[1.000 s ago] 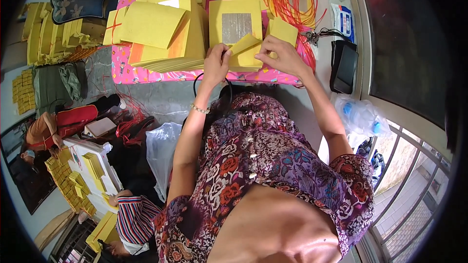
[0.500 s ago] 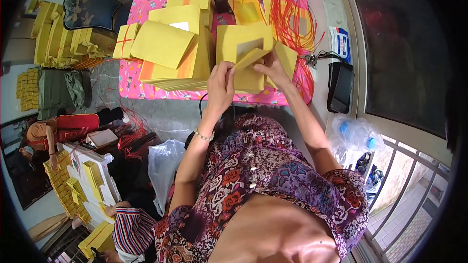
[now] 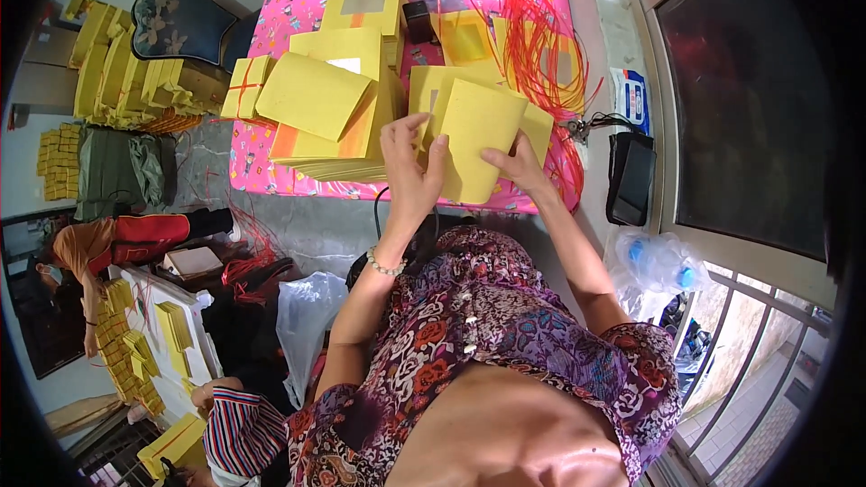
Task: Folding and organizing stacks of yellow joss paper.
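A folded yellow paper sheet (image 3: 478, 140) is held up over the near edge of the table by my right hand (image 3: 519, 167), thumb in front and fingers behind its right edge. My left hand (image 3: 410, 167) is at the sheet's left edge, its fingers spread and curved; whether its thumb touches the paper I cannot tell. Behind the sheet lies more yellow paper (image 3: 424, 81), partly covered. To the left rises a thick stack of yellow paper (image 3: 336, 45) with a loose folded sheet (image 3: 311, 95) on top and a bundle tied in red string (image 3: 245, 88) beside it.
The table wears a pink patterned cloth (image 3: 248, 153). Long red strings (image 3: 532, 18) spread over its far right, near a small black box (image 3: 418, 22). A phone (image 3: 634, 167) lies on the right ledge. People (image 3: 248, 428) sit among yellow bundles (image 3: 122, 334) at left.
The folded sheet has come up and swung flat toward me, now held by my right hand. My left hand has loosened from the paper and its fingers have spread.
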Motion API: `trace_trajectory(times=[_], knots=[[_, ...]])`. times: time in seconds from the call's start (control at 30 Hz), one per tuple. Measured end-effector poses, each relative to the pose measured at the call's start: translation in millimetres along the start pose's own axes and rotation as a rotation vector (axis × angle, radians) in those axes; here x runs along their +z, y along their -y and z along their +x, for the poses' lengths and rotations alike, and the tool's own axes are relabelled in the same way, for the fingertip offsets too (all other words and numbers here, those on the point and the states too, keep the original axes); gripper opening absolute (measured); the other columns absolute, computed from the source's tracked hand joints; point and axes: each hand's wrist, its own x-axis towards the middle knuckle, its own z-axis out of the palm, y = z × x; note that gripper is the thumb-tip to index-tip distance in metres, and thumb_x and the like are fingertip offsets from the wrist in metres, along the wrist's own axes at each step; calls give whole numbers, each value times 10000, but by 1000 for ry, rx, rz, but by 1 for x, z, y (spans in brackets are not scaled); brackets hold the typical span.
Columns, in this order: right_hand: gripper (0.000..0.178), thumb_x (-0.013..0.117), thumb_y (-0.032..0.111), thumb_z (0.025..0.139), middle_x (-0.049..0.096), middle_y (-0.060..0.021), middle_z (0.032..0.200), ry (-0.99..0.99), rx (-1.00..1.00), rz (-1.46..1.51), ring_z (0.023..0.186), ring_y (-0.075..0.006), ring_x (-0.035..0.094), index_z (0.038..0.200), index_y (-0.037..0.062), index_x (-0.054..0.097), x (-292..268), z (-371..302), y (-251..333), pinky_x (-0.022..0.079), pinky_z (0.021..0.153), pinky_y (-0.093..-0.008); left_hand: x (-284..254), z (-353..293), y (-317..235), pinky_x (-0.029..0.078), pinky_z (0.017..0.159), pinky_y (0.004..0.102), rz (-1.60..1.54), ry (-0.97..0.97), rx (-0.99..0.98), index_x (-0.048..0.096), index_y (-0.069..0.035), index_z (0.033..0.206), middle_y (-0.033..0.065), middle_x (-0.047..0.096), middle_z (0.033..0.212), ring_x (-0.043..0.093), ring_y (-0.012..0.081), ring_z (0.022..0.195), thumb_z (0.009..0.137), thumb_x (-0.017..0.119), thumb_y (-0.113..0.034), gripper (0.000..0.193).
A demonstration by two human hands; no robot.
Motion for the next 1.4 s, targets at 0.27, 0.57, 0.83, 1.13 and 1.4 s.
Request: trace_trajectory(times=[0.27,0.57,0.83,1.13,1.4], knots=[[503,701,222,800,603,-106,1094,-52,81,-88,979,-153,584,1188,-33,507,1,-9,11,477,845,-294,6,1,0,411,891,252,-867,406,-579,422,-10,1266,67,524,1184,498,103,1040,985,427,-208,344],[481,710,160,806,619,-102,1082,-9,130,-70,966,-154,601,1197,-33,507,1,-1,22,494,835,-295,7,10,-4,411,938,277,-906,498,-544,299,-11,1382,93,508,1251,501,140,1112,957,440,-88,454],[432,681,125,829,620,-92,1086,-47,97,-42,951,-137,604,1199,-20,511,12,3,31,502,808,-287,13,10,3,459,881,265,-998,455,-679,393,5,1310,93,545,1213,546,134,1071,965,468,-153,387],[439,685,142,830,630,-95,1068,-91,178,-35,932,-144,614,1200,-23,516,10,4,31,501,811,-285,14,14,-2,472,856,260,-996,435,-718,437,11,1264,91,574,1167,564,132,1041,959,495,-169,359],[401,675,143,839,631,-95,1062,-133,210,39,918,-137,616,1170,-32,532,7,6,22,503,793,-277,21,12,6,456,876,276,-978,415,-685,482,8,1215,72,592,1133,557,123,1034,950,501,-146,307]])
